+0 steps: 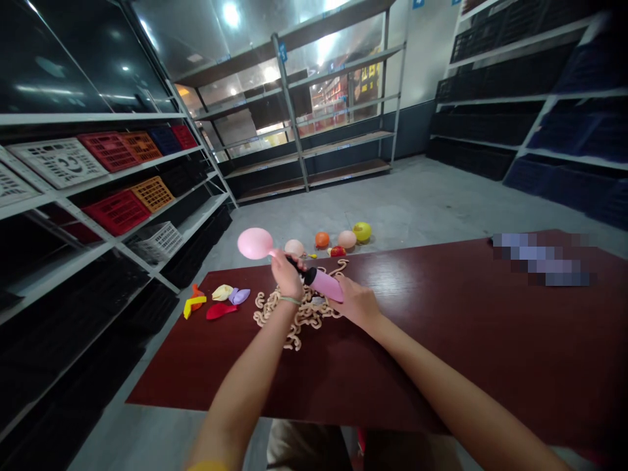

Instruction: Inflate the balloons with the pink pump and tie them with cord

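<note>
Left hand (287, 276) pinches a pink balloon (256, 243) on a pink pump (324, 285); right hand (356, 302) grips it

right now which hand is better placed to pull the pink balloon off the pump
Left, probably: the left hand pinches the neck of the pink balloon at the black nozzle, while the right hand holds the pink hand pump.

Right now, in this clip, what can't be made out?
Head view:
- Where the pink balloon joins the black pump nozzle: hidden by the left hand.
- Lower end of the pink hand pump: hidden by the right hand.
- Item on the dark red table: pixelated.
- Small yellow bit: too small to identify.
</note>
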`<state>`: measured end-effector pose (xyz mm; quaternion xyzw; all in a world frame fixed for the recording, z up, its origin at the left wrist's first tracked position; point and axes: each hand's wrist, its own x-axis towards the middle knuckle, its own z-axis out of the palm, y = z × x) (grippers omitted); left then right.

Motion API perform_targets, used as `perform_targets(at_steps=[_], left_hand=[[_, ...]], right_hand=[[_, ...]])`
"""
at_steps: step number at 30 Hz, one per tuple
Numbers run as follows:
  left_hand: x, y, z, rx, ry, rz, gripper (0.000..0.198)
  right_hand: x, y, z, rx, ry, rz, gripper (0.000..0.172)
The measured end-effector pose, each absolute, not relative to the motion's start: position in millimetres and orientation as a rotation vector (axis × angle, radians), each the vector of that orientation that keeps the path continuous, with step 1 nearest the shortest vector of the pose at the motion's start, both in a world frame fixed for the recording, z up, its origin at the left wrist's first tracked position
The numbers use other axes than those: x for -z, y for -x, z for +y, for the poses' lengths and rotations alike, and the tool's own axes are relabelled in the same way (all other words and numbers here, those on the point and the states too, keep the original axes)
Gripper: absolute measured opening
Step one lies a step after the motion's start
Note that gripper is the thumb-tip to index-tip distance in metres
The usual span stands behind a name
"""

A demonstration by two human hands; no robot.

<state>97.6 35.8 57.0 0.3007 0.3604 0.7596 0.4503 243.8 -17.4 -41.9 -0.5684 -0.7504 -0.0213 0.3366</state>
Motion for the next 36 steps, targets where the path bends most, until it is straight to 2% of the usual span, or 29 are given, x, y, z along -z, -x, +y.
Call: perform_targets(at_steps=[5,8,11,15,18,21,25,28,31,36], left_hand=[[-106,-15,52,-1.96,-0.738,0.913,0.028],[-120,-2,59,-2.03,-0.718,0.903,0.021],[-107,-40,56,-2.058,-0.694,0.852,0.028],[-67,-109,36,-1.823,-0.908,0.779,0.036],[-49,-114,26,-1.783,-0.825,0.789,0.038],[-56,-73,29,-1.835,-0.68,0.882,0.033],[-96,-11,46,-1.935,-0.719,0.917,0.024],[-114,-5,58,-2.003,-0.738,0.9,0.023],[-100,-44,56,-2.006,-0.737,0.84,0.028],[-55,-122,30,-1.804,-0.935,0.728,0.038]], right_hand=[[45,-238,-15,0.065,1.4,-2.026,0.041],[46,-238,-14,0.07,1.391,-1.993,0.041],[47,-240,-14,0.072,1.456,-1.902,0.04],[48,-246,-16,0.093,1.499,-1.807,0.041],[46,-246,-18,0.124,1.479,-1.896,0.043],[43,-242,-20,0.162,1.425,-2.036,0.041],[44,-238,-17,0.161,1.387,-2.038,0.04],[46,-238,-14,0.131,1.41,-1.985,0.041],[46,-241,-13,0.081,1.47,-1.903,0.044],[45,-247,-16,-0.001,1.435,-1.801,0.044]])
